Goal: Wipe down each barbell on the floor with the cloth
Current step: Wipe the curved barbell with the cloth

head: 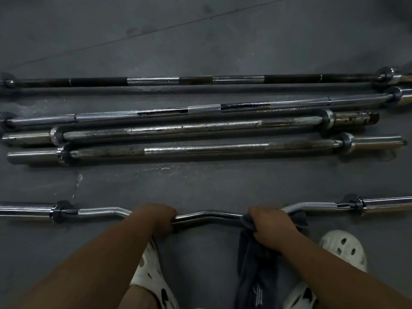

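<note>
Currently the right hand [272, 224] is gripping the dark grey cloth [256, 264] against the curl bar [207, 216]. Its fingers are curling over the top of the shaft just right of the centre bend, with the back of the hand facing up. The cloth's loose end is hanging down from under the palm, between the feet. The left hand [158, 218] is gripping bare shaft left of the centre bend, its fingers wrapping over the top in the same overhand pose. Both forearms are reaching forward and down from the bottom edge, roughly parallel. The bar is running left to right across the near view with both sleeves going out of frame; can't tell if it's resting on the floor [200, 186] or lifted slightly. White perforated clogs are showing under the arms: the left clog [151, 270] below the left wrist, the right clog [343, 248] just outside the right forearm. Past a strip of grey floor, four straight bars are lying roughly parallel to the curl bar. The nearest short bar [200, 148] and the second short bar [189, 128] are pitted and sitting close together. The third bar [200, 109] and the farthest bar [200, 80] are longer, with ends running off frame.
</note>
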### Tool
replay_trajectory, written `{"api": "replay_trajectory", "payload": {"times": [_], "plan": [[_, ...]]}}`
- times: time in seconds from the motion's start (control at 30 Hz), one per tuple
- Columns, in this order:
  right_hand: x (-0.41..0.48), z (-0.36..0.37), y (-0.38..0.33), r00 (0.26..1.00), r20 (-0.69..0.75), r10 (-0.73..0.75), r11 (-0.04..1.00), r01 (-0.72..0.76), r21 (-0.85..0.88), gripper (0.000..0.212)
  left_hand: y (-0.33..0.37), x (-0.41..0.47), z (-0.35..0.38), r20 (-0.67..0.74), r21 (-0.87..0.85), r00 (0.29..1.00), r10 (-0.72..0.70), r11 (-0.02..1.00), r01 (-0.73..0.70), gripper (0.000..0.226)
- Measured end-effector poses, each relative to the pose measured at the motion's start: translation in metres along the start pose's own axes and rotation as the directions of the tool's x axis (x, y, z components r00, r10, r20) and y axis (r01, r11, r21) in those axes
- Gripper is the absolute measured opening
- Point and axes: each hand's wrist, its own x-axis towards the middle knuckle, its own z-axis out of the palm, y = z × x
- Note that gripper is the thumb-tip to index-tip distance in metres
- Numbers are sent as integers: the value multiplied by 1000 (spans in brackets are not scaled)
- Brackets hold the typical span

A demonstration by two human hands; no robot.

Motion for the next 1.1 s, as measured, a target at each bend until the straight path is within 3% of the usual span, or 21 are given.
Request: {"api": "replay_trajectory", "payload": {"times": [0.23, 0.53, 0.77, 0.97, 1.1], "plan": [[26, -3, -2, 992, -106, 71, 997, -70, 12, 30, -5, 6, 12, -366, 31, 931, -14, 999, 27, 28], [75, -38, 11, 972, -211, 104, 994, -94, 54, 26, -21, 32, -21, -616, -46, 785, -68, 998, 51, 18], [72, -26, 9, 960, -261, 97, 995, -92, 30, 31, -22, 34, -17, -607, -87, 790, -90, 995, 47, 25], [49, -3, 0, 933, -317, 169, 985, -151, 79, 62, -10, 19, -31, -501, -136, 848, -175, 983, 123, 35], [17, 10, -11, 928, -320, 192, 981, -170, 97, 60, 19, 3, -7, -562, -155, 789, -249, 969, 194, 43]]}}
